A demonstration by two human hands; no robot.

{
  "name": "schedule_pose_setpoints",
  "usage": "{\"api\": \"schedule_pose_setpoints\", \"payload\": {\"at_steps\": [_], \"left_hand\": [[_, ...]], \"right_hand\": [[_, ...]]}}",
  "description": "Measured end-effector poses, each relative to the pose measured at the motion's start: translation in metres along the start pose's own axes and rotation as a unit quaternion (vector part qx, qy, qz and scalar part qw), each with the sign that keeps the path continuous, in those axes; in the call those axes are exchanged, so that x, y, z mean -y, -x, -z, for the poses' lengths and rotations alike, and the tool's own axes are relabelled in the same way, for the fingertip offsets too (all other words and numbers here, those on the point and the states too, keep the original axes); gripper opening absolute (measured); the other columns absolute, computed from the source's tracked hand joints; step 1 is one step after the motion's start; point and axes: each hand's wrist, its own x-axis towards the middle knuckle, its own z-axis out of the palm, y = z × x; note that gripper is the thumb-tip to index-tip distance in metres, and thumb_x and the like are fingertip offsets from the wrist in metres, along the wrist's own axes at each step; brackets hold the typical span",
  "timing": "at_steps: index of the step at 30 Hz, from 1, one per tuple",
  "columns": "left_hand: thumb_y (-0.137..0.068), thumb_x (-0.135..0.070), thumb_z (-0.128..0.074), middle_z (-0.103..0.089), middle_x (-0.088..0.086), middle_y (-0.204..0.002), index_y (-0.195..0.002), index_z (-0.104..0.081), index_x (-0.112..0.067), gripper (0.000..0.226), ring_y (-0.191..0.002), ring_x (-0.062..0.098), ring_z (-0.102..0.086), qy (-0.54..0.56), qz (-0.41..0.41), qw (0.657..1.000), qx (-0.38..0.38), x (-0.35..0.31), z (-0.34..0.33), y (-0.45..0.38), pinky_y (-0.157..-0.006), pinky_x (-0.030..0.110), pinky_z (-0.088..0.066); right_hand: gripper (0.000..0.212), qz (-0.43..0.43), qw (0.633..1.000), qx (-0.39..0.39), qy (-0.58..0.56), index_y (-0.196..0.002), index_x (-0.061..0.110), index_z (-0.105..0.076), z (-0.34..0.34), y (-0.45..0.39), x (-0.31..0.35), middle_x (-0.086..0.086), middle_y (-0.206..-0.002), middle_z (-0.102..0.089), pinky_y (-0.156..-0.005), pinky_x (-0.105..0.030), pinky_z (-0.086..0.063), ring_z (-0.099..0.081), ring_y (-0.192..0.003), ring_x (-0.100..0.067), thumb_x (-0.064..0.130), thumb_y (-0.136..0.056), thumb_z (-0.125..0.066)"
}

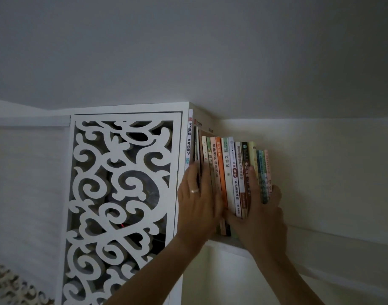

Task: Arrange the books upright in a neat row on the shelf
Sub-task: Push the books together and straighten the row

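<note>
A row of several books (229, 172) stands upright on a high white shelf (223, 242), spines facing me. A tall white book (189, 139) leans against the cabinet side at the left end. My left hand (196, 201), wearing a ring, lies flat with fingers extended against the spines at the left of the row. My right hand (260, 214) wraps around the right end of the row, thumb on a brown spine and fingers behind the last pink book (268, 170). The bottoms of the middle books are hidden behind both hands.
A white carved lattice panel (122, 205) forms the cabinet front to the left of the books. The ceiling (210, 51) hangs close above. A pale wall (331, 172) runs to the right of the row, with shelf space beside the last book.
</note>
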Motion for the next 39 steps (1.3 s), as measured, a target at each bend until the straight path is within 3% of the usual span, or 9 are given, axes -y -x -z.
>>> {"api": "schedule_pose_setpoints", "payload": {"at_steps": [4, 9, 13, 17, 25, 29, 32, 36, 39], "left_hand": [[-0.102, -0.048, -0.052, -0.013, 0.016, -0.171, -0.161, -0.03, -0.013, 0.071, -0.159, 0.03, -0.011, -0.033, -0.105, 0.993, 0.044, 0.011, -0.01, 0.009, -0.129, 0.049, -0.013], [-0.098, -0.059, -0.051, -0.006, 0.016, -0.172, -0.162, -0.027, -0.017, 0.08, -0.16, 0.029, -0.006, -0.047, -0.122, 0.989, 0.065, 0.011, -0.008, 0.004, -0.128, 0.054, -0.012], [-0.089, -0.07, -0.058, -0.01, 0.018, -0.171, -0.16, -0.031, -0.023, 0.089, -0.159, 0.034, -0.009, -0.054, -0.162, 0.982, 0.075, 0.014, -0.012, 0.004, -0.127, 0.058, -0.013], [-0.098, -0.068, -0.038, -0.002, 0.016, -0.172, -0.163, -0.02, -0.026, 0.08, -0.158, 0.041, 0.0, -0.082, -0.169, 0.975, 0.115, 0.012, -0.017, 0.006, -0.125, 0.063, -0.013], [-0.098, -0.073, -0.034, 0.002, 0.019, -0.171, -0.164, -0.016, -0.022, 0.086, -0.157, 0.044, 0.006, -0.077, -0.157, 0.972, 0.157, 0.005, -0.011, 0.006, -0.123, 0.067, -0.01], [-0.083, -0.088, -0.042, 0.004, 0.02, -0.171, -0.164, -0.016, -0.019, 0.11, -0.157, 0.043, 0.008, -0.051, -0.124, 0.978, 0.161, -0.005, -0.01, 0.011, -0.123, 0.068, -0.006], [-0.081, -0.092, -0.039, 0.004, 0.022, -0.171, -0.164, -0.015, -0.017, 0.114, -0.157, 0.044, 0.009, -0.05, -0.103, 0.978, 0.175, -0.012, -0.012, 0.012, -0.123, 0.069, -0.005], [-0.08, -0.081, -0.057, 0.006, 0.024, -0.17, -0.165, -0.008, -0.014, 0.119, -0.156, 0.045, 0.01, -0.077, -0.054, 0.97, 0.226, -0.033, -0.008, 0.009, -0.123, 0.068, -0.003], [-0.088, -0.064, -0.066, 0.008, 0.022, -0.17, -0.164, 0.002, -0.014, 0.113, -0.157, 0.044, 0.009, -0.088, 0.011, 0.955, 0.283, -0.062, 0.004, 0.005, -0.124, 0.066, -0.006]], "right_hand": [[0.136, 0.057, 0.996, 0.025, -0.07, -0.157, 0.036, 0.018, 0.003, -0.003, -0.014, -0.015, -0.155, -0.023, -0.078, -0.044, -0.061, -0.06, -0.114, -0.028, 0.076, -0.062, -0.071], [0.162, 0.066, 0.974, 0.145, -0.158, -0.145, 0.052, 0.032, 0.019, -0.012, -0.051, 0.018, -0.164, -0.007, -0.097, -0.03, -0.041, -0.032, -0.126, 0.0, 0.048, -0.047, -0.098], [0.162, 0.042, 0.972, 0.166, -0.158, -0.146, 0.045, 0.034, 0.007, -0.015, -0.046, 0.013, -0.164, -0.006, -0.096, -0.032, -0.046, -0.037, -0.12, -0.002, 0.038, -0.052, -0.098], [0.162, 0.025, 0.957, 0.154, -0.243, -0.151, 0.052, 0.017, 0.001, -0.02, -0.049, 0.006, -0.158, -0.028, -0.098, -0.047, -0.054, -0.046, -0.134, -0.014, 0.042, -0.041, -0.101], [0.15, 0.037, 0.942, 0.239, -0.234, -0.132, 0.07, 0.032, 0.033, -0.012, -0.047, 0.017, -0.148, -0.046, -0.094, -0.037, -0.056, -0.062, -0.117, -0.01, 0.04, -0.06, -0.096], [0.143, 0.034, 0.953, 0.244, -0.176, -0.15, 0.05, 0.021, 0.045, -0.007, -0.05, 0.012, -0.147, -0.049, -0.093, -0.034, -0.055, -0.063, -0.112, -0.012, 0.047, -0.063, -0.092], [0.141, 0.02, 0.969, 0.211, -0.125, -0.154, 0.042, 0.016, 0.037, -0.004, -0.047, 0.003, -0.143, -0.056, -0.091, -0.043, -0.058, -0.066, -0.111, -0.019, 0.056, -0.062, -0.089], [0.139, -0.002, 0.984, 0.165, -0.067, -0.154, 0.039, 0.012, 0.035, 0.001, -0.037, -0.002, -0.134, -0.062, -0.086, -0.046, -0.059, -0.069, -0.104, -0.025, 0.066, -0.059, -0.085], [0.132, -0.056, 0.982, 0.174, -0.049, -0.155, 0.031, 0.007, 0.037, 0.005, -0.018, -0.007, -0.139, -0.056, -0.091, -0.047, -0.056, -0.065, -0.113, -0.03, 0.055, -0.065, -0.087]]}}
